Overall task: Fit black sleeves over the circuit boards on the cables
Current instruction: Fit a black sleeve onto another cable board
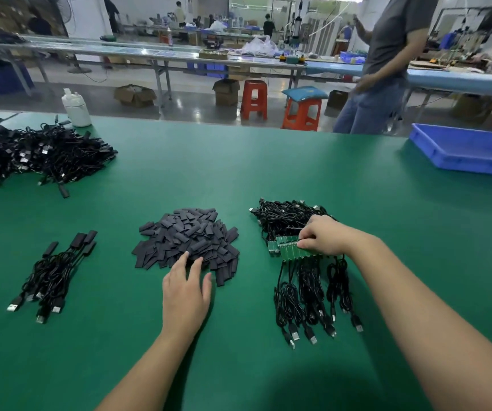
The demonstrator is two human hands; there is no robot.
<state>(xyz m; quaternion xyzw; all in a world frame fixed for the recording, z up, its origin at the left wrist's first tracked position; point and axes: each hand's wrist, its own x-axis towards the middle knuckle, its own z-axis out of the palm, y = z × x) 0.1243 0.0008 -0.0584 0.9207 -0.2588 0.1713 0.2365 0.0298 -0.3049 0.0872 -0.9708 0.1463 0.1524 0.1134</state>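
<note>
You are early in the run, by the look of the counter (239, 173). At 9 o'clock from your left hand (184, 287) lies a small bundle of sleeved cables (53, 277), only a handful, their boards already covered in black. A far bigger heap of dark cables (31, 152) sits at 10 o'clock near the back edge; whether those are finished or not is too fine to tell.

The sleeves (187, 237) lie in a loose pile at 12 o'clock from your left hand, still plentiful. Your left hand is spread flat with straight fingers, its tips just touching the near edge of that pile, holding nothing yet.

Your right hand (322, 235) is curled, pinching one of the bare green boards (286, 247) in a row at 3 o'clock from the sleeves. Their cables (307, 298) trail toward you, and more tangled ones (286, 216) are heaped just behind. Most of that stock seems still to do.

One container shows: a blue bin (464, 155) at 2 o'clock, near the far right edge. Its inside is not visible from here. A white bottle (75, 108) stands at the back, at 11 o'clock.
</note>
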